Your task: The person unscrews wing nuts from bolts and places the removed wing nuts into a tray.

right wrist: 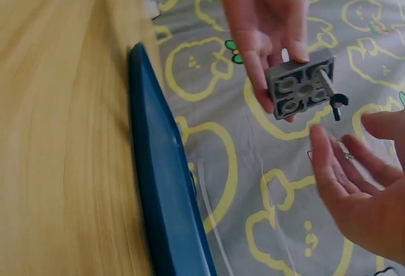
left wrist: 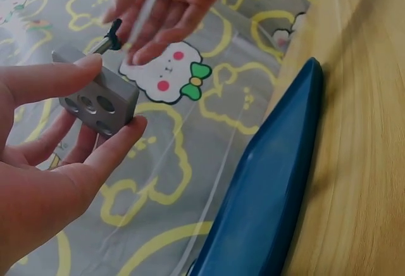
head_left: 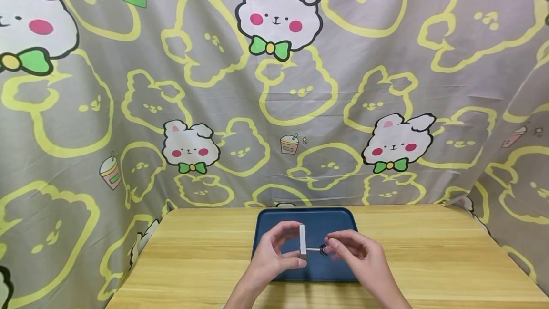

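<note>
My left hand (head_left: 274,254) grips a small grey rectangular block (head_left: 302,242) by its edges, thumb below and fingers above in the head view. Round holes show on the block's face in the left wrist view. A thin threaded bolt (right wrist: 326,81) sticks out from the block toward my right hand (head_left: 360,252). On the bolt's outer end sits a black wing nut (right wrist: 340,100). The right hand's loosely bent fingers are close to that nut, and the right wrist view shows a gap between them. Both hands are above a dark blue tray (head_left: 309,219).
The tray lies on a light wooden table (head_left: 201,247), near its back edge. Behind and at both sides hangs a grey curtain (head_left: 266,156) printed with rabbit faces and yellow outlines.
</note>
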A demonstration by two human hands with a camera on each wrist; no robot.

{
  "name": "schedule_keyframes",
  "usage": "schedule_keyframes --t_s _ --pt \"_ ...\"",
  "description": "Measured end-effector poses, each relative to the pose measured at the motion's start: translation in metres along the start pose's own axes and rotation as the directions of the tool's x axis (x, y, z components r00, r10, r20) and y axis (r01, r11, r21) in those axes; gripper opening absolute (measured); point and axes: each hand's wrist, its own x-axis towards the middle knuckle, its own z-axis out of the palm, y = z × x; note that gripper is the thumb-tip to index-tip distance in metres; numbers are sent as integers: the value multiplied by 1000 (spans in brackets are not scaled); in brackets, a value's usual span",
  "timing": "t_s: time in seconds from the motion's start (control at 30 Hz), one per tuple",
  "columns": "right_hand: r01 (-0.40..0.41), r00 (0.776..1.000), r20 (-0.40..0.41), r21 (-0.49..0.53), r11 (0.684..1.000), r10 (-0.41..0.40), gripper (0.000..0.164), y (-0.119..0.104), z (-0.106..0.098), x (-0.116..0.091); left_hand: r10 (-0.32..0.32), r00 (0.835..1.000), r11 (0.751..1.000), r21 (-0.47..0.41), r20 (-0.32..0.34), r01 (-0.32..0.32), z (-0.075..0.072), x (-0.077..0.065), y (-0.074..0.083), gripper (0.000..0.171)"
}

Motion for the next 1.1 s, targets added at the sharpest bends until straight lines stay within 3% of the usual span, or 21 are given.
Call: schedule_keyframes --t_s 0.07,0.17,0.27,0.4,0.53,0.8,1.1 --pt "-131 991 47 61 989 128 30 0 -2 2 19 1000 999 33 2 -19 1 0 0 64" --pt "-267 956 155 123 956 247 39 1 -5 4 47 999 997 69 15 -48 2 1 0 64" --pt "-351 921 241 167 921 307 41 3 -9 6 59 998 995 81 30 -61 3 2 -1 65" --pt "-421 888 294 205 884 354 40 5 -11 7 59 997 994 85 43 -63 3 2 -2 65" --pt "-440 874 330 230 868 356 37 6 -13 7 56 997 995 85 50 -60 4 2 -3 65" --pt "-433 875 340 228 872 345 33 8 -13 8 44 998 994 97 45 -48 6 0 -1 63" --pt "-386 893 324 190 903 313 31 6 -13 7 41 998 994 97 37 -44 6 0 -2 63"
